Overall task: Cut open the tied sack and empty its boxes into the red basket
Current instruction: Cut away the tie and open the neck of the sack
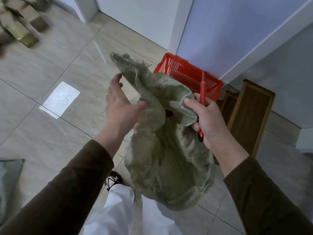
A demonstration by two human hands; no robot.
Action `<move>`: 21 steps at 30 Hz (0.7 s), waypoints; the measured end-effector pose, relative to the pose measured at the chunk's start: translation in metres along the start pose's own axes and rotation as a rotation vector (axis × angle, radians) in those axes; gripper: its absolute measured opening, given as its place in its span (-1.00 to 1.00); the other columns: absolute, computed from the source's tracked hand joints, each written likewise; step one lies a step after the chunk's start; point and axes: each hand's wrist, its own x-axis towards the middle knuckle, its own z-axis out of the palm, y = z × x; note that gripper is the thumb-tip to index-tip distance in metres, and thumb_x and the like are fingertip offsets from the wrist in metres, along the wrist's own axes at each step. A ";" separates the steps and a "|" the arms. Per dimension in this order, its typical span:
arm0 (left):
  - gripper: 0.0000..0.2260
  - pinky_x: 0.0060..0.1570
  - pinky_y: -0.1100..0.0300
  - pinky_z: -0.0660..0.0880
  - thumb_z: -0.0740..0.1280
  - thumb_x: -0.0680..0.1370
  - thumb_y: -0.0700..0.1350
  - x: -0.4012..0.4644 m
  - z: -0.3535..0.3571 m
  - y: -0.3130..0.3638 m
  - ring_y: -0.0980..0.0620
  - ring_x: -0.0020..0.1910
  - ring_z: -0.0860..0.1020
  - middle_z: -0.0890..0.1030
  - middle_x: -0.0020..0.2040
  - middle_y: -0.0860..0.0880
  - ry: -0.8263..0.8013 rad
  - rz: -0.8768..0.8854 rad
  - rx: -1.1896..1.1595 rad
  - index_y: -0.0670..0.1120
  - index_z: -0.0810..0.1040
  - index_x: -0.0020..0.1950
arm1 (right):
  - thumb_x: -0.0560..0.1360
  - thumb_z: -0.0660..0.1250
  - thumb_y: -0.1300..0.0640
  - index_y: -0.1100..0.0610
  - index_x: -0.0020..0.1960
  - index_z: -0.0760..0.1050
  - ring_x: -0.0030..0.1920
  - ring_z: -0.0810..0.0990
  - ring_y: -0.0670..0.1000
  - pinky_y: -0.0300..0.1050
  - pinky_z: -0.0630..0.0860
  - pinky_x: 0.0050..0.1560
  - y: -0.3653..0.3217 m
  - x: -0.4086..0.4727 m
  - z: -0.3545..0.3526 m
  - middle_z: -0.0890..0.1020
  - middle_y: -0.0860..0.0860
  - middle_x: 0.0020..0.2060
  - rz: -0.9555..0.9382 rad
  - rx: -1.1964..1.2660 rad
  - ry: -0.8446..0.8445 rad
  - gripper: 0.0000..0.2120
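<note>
A green woven sack (162, 160) hangs in front of me, its frayed mouth loose and open at the top. My right hand (207, 119) grips a red utility knife (202, 97) and pinches the sack's rim with it. My left hand (118, 104) is spread with relaxed fingers against the sack's left side, the thumb touching the fabric. Behind the sack a red basket (189, 75) stands on the floor by the wall. Something red shows inside the sack's mouth; the rest of its contents are hidden.
Blurred cardboard boxes (18, 22) are piled at the far left on the tiled floor. A wooden frame (250, 116) lies to the right of the basket. White walls and a door stand behind. A grey bag (8, 184) lies at the left edge.
</note>
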 end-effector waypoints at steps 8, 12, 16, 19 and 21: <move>-0.21 -0.20 -0.04 0.72 0.46 0.49 -0.39 0.036 0.018 0.026 -0.12 -0.07 0.76 0.70 0.13 -0.18 -0.181 -0.269 -0.379 0.03 0.23 0.62 | 0.62 0.39 -0.10 0.08 0.10 0.60 -0.30 0.66 0.02 -0.10 0.62 -0.31 -0.003 -0.018 -0.024 0.68 0.06 -0.16 -0.021 -0.411 0.254 -0.75; -0.43 -0.11 -0.14 0.73 0.42 0.55 -0.39 0.020 0.030 0.015 -0.14 -0.07 0.77 0.71 0.13 -0.16 -0.153 -0.207 -0.443 0.01 0.40 0.46 | 0.51 0.34 -0.39 -0.12 0.65 0.21 0.28 0.62 0.01 0.13 0.65 0.21 -0.014 -0.012 -0.019 0.49 -0.04 0.48 -0.360 -0.881 0.381 -0.19; -0.52 -0.27 0.13 0.66 0.31 0.56 -0.45 0.009 0.039 0.012 0.03 -0.21 0.70 0.62 0.06 -0.08 -0.163 -0.117 -0.521 0.02 0.45 0.35 | 0.42 0.50 -0.32 -0.17 0.67 0.09 0.49 0.45 0.00 0.06 0.34 0.45 -0.011 0.012 0.029 0.36 -0.08 0.61 -0.364 -0.878 0.138 -0.03; -0.49 -0.22 0.09 0.60 0.20 0.55 -0.50 0.008 0.036 0.008 -0.04 -0.13 0.61 0.55 0.02 -0.12 -0.175 -0.132 -0.531 0.03 0.43 0.32 | 0.56 0.49 -0.07 -0.03 0.37 0.52 0.25 0.63 0.04 0.05 0.55 0.31 -0.007 0.035 0.036 0.66 -0.06 0.23 -0.260 -0.780 0.134 -0.58; -0.53 -0.24 0.12 0.57 0.14 0.56 -0.50 0.010 0.033 0.006 -0.05 -0.14 0.57 0.53 -0.01 -0.13 -0.171 -0.164 -0.552 -0.02 0.43 0.29 | 0.61 0.43 0.04 0.03 0.21 0.60 0.05 0.67 0.03 0.10 0.60 0.17 -0.003 0.047 0.032 0.69 -0.07 0.05 -0.260 -0.675 0.138 -0.81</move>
